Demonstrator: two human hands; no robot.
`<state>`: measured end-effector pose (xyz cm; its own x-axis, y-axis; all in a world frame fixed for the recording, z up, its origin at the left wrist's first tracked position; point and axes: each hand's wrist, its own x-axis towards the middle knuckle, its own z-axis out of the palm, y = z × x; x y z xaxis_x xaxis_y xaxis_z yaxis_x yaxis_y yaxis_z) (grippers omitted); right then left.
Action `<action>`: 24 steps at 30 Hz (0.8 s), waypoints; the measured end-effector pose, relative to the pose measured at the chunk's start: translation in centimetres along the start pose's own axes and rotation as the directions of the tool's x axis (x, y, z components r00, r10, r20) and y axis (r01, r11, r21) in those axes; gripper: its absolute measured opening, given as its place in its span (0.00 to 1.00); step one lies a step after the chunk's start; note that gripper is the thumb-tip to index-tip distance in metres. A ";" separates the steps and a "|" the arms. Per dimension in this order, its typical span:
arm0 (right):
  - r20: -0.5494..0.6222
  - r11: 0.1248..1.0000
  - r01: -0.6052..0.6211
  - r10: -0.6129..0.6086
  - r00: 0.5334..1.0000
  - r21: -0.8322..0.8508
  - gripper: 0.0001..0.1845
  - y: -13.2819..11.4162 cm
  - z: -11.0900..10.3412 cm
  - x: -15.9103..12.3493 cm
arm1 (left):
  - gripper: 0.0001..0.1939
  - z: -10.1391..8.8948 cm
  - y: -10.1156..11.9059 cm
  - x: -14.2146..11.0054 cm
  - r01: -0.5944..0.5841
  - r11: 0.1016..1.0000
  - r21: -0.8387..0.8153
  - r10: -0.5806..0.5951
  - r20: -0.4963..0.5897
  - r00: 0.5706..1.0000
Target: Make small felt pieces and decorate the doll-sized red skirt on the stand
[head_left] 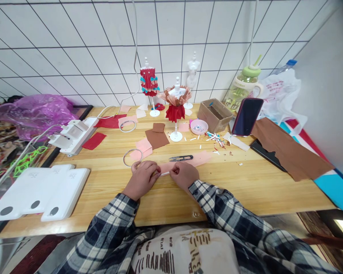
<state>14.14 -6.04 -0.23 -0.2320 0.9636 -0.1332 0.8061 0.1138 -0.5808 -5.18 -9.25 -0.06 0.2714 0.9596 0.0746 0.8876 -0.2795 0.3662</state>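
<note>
A light pink strip of thin material [167, 166], cloth or paper, lies on the table with a narrow white strip [165, 173] along its near edge. My left hand [141, 178] is closed at the strip's left end, thumb and forefinger pressed on it. At the other end my right hand [185, 174] pinches the same edge, its fingertips bent together. Black thread snips [181, 158] lie just beyond my right hand, on a longer pink piece [201, 158]. Beside my left knuckles is a metal ring [124, 158], partly over pink scraps [145, 146].
Small dress forms stand behind: one in red [149, 82], one with a petal collar [176, 110], one bare white [192, 76]. Right are a pink dish [199, 131], cardboard box [215, 122], phone [247, 117] and brown sheet [295, 152]. Left are a power strip [74, 139] and white device [37, 193].
</note>
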 end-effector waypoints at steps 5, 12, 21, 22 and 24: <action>-0.008 0.999 0.033 -0.034 0.999 -0.026 0.07 0.2 0.3 0.0 | 0.07 0.1 -0.1 -0.1 -0.013 1.000 0.006 0.013 0.003 1.000; 0.022 0.997 0.055 -0.053 0.998 -0.061 0.06 0.0 0.3 0.2 | 0.10 0.2 0.0 -0.2 -0.053 0.998 0.035 0.054 -0.030 0.998; 0.017 0.999 0.034 -0.034 0.999 -0.020 0.06 0.7 0.0 0.9 | 0.14 0.2 0.1 -0.2 -0.110 0.993 0.051 0.110 -0.008 0.994; 0.012 1.000 0.029 -0.029 1.000 -0.007 0.07 0.8 0.0 1.0 | 0.14 0.1 0.1 -0.2 -0.108 0.993 0.042 0.108 -0.005 0.994; -0.001 0.999 0.033 -0.032 0.999 0.028 0.09 1.0 0.0 1.0 | 0.14 0.1 0.1 -0.2 -0.099 0.995 0.022 0.099 -0.004 0.995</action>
<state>14.74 -5.01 -0.97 -0.2573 0.9597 -0.1131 0.7825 0.1383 -0.6071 -5.13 -9.48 -0.15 0.3567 0.9272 0.1142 0.8643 -0.3739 0.3365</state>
